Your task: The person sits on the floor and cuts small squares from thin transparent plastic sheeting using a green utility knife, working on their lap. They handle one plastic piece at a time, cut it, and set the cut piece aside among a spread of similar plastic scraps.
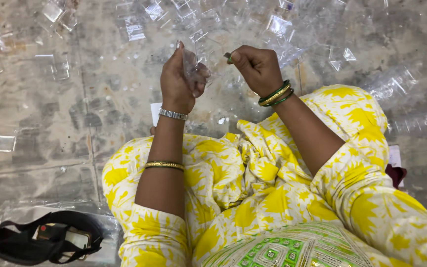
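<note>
The left hand is raised above the lap, its fingers closed on a small clear plastic pouch that hangs between the two hands. Just beside it, the right hand is curled narrow, pinching a small green piece between thumb and forefinger, close to the pouch but apart from it. Beyond both hands, many more clear pouches lie scattered on the worn floor. Well below and outward of the left hand, a black bag rests on a clear plastic sheet.
</note>
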`<state>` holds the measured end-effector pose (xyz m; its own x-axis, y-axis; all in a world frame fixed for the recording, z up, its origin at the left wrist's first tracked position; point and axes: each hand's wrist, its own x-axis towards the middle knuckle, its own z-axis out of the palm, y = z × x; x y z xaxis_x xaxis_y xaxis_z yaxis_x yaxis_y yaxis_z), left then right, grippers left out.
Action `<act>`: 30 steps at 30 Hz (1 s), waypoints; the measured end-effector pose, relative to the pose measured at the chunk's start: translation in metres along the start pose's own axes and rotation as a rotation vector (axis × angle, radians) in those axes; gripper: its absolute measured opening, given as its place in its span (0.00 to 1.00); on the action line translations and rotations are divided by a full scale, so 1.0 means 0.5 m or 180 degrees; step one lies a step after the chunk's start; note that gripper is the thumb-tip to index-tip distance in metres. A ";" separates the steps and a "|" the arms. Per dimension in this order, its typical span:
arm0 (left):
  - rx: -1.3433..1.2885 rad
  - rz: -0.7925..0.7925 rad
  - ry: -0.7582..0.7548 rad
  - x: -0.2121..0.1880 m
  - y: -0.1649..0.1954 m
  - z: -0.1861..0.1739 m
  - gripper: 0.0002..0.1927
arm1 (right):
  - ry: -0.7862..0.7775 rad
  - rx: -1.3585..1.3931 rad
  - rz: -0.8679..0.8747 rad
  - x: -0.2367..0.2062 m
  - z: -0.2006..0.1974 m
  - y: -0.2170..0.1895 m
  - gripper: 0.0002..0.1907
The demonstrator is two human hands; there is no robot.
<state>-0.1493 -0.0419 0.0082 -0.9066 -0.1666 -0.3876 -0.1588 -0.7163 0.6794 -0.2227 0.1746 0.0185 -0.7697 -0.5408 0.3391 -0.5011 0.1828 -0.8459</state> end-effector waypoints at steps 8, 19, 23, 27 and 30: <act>0.0130 0.0018 -0.0290 -0.001 -0.001 0.000 0.21 | 0.0343 0.0157 -0.0148 0.000 0.000 0.005 0.19; 0.0076 0.0263 -0.0041 0.011 -0.012 -0.006 0.17 | -0.0200 0.0136 -0.0034 -0.014 0.025 -0.006 0.22; 0.0248 0.0843 0.0280 0.024 -0.015 -0.011 0.19 | -0.0501 0.1172 0.0778 -0.021 0.026 -0.015 0.23; 0.0766 0.1078 0.0783 0.024 -0.020 -0.004 0.20 | 0.0021 0.1976 0.1435 -0.007 0.023 -0.026 0.23; 0.1286 0.1136 0.0425 0.015 -0.025 0.019 0.18 | 0.0185 0.1758 0.1694 0.001 0.035 -0.028 0.14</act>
<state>-0.1578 -0.0278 0.0027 -0.8784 -0.4546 -0.1474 -0.0121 -0.2873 0.9578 -0.2090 0.1573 0.0235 -0.8791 -0.4479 -0.1630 0.2011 -0.0384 -0.9788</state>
